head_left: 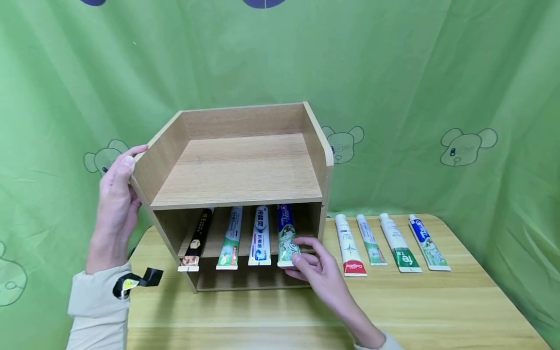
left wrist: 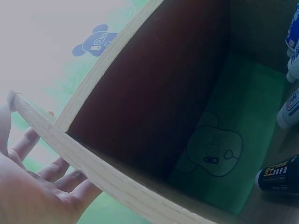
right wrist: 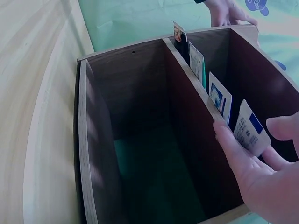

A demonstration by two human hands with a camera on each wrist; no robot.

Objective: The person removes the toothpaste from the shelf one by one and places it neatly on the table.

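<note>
- A wooden table (head_left: 284,318) with pale grain carries everything; behind it hangs a creased green curtain (head_left: 385,68), printed with bear-like faces (head_left: 464,146);
- on the table, right of the shelf, four tubes lie in a row, flat ends toward the person: a red-ended tube (head_left: 350,245), a slim green-and-white tube (head_left: 371,240), a white tube with a dark green end (head_left: 399,243), and a second blue-and-green tube (head_left: 428,243);
- the wooden shelf (head_left: 238,167) stands on the table, with a walled top and two compartments below;
- its upper compartment holds four tubes side by side, flat ends jutting over the front edge: a black tube (head_left: 201,233), a green-and-white tube (head_left: 230,238), a white-and-blue tube (head_left: 261,236) and, rightmost, a blue-and-green tube (head_left: 286,228);
- the left hand (head_left: 115,194) grips the shelf's left side panel, thumb at the front edge, fingers spread along the outer face;
- the right hand (head_left: 325,277) has its fingers bent around the blue-and-green tube's flat end, some above and some beneath; how firmly they pinch, I cannot tell.
</note>
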